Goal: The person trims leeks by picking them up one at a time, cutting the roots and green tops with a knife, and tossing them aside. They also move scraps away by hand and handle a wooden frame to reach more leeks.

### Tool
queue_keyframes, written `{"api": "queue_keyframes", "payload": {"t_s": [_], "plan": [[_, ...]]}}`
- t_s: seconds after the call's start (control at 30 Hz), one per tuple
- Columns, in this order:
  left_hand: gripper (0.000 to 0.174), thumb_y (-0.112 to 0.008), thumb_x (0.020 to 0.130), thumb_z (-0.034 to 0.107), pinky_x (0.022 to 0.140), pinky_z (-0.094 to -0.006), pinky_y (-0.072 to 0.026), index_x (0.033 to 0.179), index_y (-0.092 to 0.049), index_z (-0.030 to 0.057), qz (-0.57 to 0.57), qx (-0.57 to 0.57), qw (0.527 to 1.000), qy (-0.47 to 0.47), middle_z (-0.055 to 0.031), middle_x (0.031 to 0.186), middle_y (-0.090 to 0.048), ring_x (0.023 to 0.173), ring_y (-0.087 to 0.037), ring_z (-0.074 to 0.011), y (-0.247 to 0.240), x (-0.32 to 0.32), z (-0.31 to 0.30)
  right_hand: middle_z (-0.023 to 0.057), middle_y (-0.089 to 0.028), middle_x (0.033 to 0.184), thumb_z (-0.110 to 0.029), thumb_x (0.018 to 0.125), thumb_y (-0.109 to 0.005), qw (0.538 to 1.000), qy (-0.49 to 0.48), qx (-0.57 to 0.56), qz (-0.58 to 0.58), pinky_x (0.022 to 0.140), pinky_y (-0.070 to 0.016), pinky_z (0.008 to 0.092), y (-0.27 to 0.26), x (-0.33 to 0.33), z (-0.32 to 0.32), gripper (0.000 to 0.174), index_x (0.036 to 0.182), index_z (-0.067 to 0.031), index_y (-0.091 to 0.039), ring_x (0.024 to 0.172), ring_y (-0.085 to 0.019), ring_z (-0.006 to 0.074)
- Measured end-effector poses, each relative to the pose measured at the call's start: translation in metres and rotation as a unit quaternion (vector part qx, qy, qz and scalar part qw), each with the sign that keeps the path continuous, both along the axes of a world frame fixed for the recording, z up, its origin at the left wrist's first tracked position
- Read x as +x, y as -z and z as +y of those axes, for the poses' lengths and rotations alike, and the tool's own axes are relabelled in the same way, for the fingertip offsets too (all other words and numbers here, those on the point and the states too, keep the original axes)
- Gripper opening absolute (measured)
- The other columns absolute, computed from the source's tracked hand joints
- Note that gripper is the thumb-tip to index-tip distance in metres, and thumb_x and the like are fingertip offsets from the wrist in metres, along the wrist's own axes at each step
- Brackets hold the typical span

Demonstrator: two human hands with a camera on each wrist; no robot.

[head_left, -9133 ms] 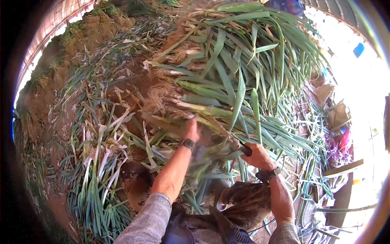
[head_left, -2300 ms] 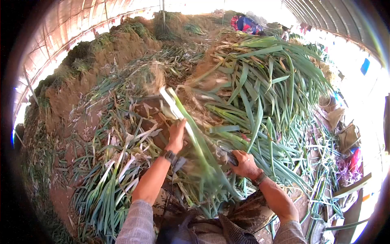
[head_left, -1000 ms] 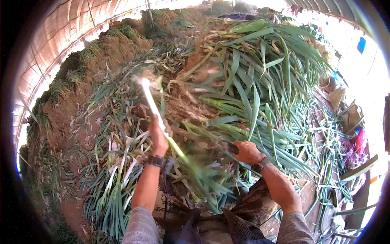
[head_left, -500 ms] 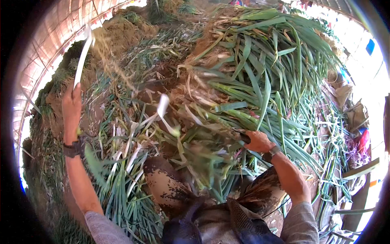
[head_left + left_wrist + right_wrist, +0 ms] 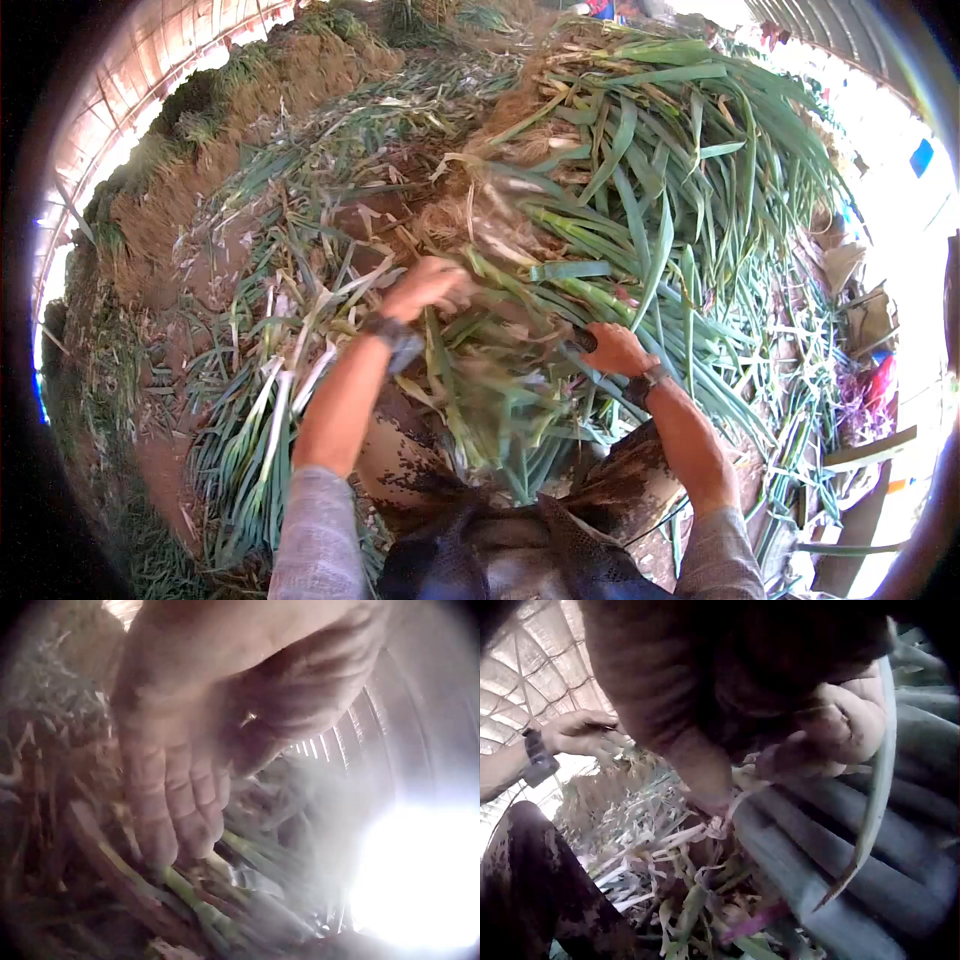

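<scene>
My left hand [image 5: 428, 287] reaches over the root ends of the heaped green onions [image 5: 690, 160], blurred by motion. In the left wrist view its fingers [image 5: 154, 810] point down, nearly straight, over green stems [image 5: 199, 904]. Nothing shows in its grasp. To the right, my right hand [image 5: 615, 350] grips the dark handle [image 5: 583, 341] of a tool, its front end lost in blur. Curled right fingers [image 5: 836, 731] show in the right wrist view, close above thick grey-green leaves [image 5: 817, 847]. Loose leaves [image 5: 510, 410] below the hands are smeared by motion.
Green onions with white stems [image 5: 275, 420] lie at left beside my knee [image 5: 405, 450]. Stripped leaves [image 5: 330, 170] litter the soil. A long stack of rooty bundles [image 5: 190, 190] lines the left wall. At right are a board [image 5: 872, 447] and a red bag [image 5: 880, 382].
My left hand held a stripped white green onion, swung it far left, and is now back at the heap without it. The right hand stays near the same place with its tool.
</scene>
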State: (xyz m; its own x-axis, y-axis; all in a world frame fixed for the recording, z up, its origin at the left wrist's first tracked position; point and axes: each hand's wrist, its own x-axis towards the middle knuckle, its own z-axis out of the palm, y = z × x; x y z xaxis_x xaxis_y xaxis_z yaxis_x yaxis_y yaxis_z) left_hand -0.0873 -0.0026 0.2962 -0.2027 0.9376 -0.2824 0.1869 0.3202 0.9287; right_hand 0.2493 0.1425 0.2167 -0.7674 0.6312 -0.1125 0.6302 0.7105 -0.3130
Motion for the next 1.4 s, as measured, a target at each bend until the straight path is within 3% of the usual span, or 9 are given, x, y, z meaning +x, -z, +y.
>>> {"api": "queue_keyframes", "payload": {"t_s": [0.27,0.3,0.37,0.47,0.57,0.77,1.2,1.37,1.4], "plan": [[0.024,-0.059,0.094,0.017,0.087,-0.0466,-0.0528,0.112,-0.060,0.0003,0.063,-0.018,0.986,-0.154,-0.0076,0.093,-0.065,0.094,-0.065,-0.0251,0.162,0.040,0.109,0.0215,-0.068,0.103,-0.028,0.077,-0.065,0.999,0.021,-0.037,0.014,0.088,-0.0521,0.0470,-0.028,0.020,-0.010,0.044,0.115,-0.0066,-0.065,0.099,-0.065,0.0387],[0.045,-0.060,0.095,0.021,0.100,-0.0494,-0.0454,0.134,-0.049,0.0021,-0.089,-0.056,0.979,-0.177,-0.0117,0.121,-0.060,0.116,-0.057,-0.0298,0.150,0.043,0.105,0.0212,-0.068,0.103,-0.029,0.077,-0.066,0.998,0.020,-0.048,0.032,0.088,-0.0521,0.0470,-0.036,0.023,-0.012,0.044,0.115,-0.0070,-0.065,0.099,-0.065,0.0387],[0.024,-0.063,0.088,0.014,0.061,-0.0387,-0.0478,0.090,-0.058,-0.0089,-0.102,0.044,0.916,-0.386,-0.0127,0.085,-0.063,0.074,-0.060,-0.0204,0.141,0.070,0.107,0.0208,-0.069,0.102,-0.029,0.077,-0.067,0.998,0.027,-0.055,0.009,0.087,-0.0524,0.0470,-0.040,0.024,-0.012,0.043,0.114,-0.0070,-0.065,0.098,-0.065,0.0394],[0.024,-0.064,0.087,0.015,0.058,-0.0394,-0.0480,0.092,-0.058,-0.0078,-0.158,0.081,0.889,-0.421,-0.0136,0.085,-0.062,0.072,-0.061,-0.0206,0.220,0.048,0.141,0.0228,-0.068,0.093,-0.032,0.076,-0.073,0.998,0.025,-0.054,0.031,0.080,-0.0520,0.0470,-0.035,0.028,-0.005,0.046,0.110,-0.0034,-0.062,0.091,-0.065,0.0408],[0.024,-0.065,0.087,0.016,0.055,-0.0402,-0.0473,0.095,-0.057,-0.0048,-0.183,0.010,0.879,-0.440,-0.0125,0.083,-0.061,0.068,-0.060,-0.0217,0.145,0.077,0.118,0.0230,-0.068,0.092,-0.032,0.077,-0.072,0.998,0.017,-0.060,0.026,0.081,-0.0523,0.0467,-0.035,0.033,-0.006,0.044,0.109,-0.0032,-0.062,0.091,-0.065,0.0411],[0.021,-0.072,0.087,0.029,0.043,-0.0314,-0.0436,0.095,-0.059,0.0139,-0.373,0.013,0.859,-0.352,0.0004,0.079,-0.060,0.062,-0.058,-0.0119,0.151,0.090,0.100,0.0227,-0.068,0.092,-0.030,0.077,-0.071,0.997,0.046,-0.051,0.043,0.079,-0.0529,0.0470,-0.049,0.036,-0.012,0.043,0.109,-0.0032,-0.062,0.090,-0.065,0.0408],[0.074,-0.035,0.096,0.070,0.098,-0.0451,-0.0459,0.143,-0.040,0.0138,-0.487,-0.006,0.856,-0.173,-0.0087,0.140,-0.050,0.124,-0.051,-0.0264,0.223,0.164,0.022,0.0196,-0.068,0.086,-0.027,0.077,-0.071,0.997,-0.077,-0.025,-0.007,0.077,-0.0522,0.0476,-0.032,0.074,-0.028,0.041,0.112,-0.0064,-0.063,0.088,-0.066,0.0386],[0.065,-0.036,0.099,0.064,0.091,-0.0466,-0.0493,0.137,-0.042,0.0119,-0.492,0.058,0.862,-0.112,-0.0070,0.125,-0.054,0.112,-0.057,-0.0235,0.243,0.170,0.006,0.0199,-0.068,0.088,-0.023,0.078,-0.069,0.998,-0.046,-0.033,-0.038,0.078,-0.0534,0.0492,-0.037,0.059,-0.034,0.031,0.104,-0.0069,-0.063,0.091,-0.066,0.0405],[0.058,-0.038,0.101,0.058,0.087,-0.0454,-0.0512,0.134,-0.044,0.0116,-0.301,0.119,0.941,-0.098,-0.0072,0.121,-0.055,0.107,-0.058,-0.0228,0.284,0.172,0.013,0.0201,-0.068,0.087,-0.023,0.078,-0.070,0.998,-0.054,-0.015,-0.020,0.077,-0.0534,0.0489,-0.034,0.055,-0.036,0.031,0.102,-0.0054,-0.063,0.090,-0.066,0.0408]]}}
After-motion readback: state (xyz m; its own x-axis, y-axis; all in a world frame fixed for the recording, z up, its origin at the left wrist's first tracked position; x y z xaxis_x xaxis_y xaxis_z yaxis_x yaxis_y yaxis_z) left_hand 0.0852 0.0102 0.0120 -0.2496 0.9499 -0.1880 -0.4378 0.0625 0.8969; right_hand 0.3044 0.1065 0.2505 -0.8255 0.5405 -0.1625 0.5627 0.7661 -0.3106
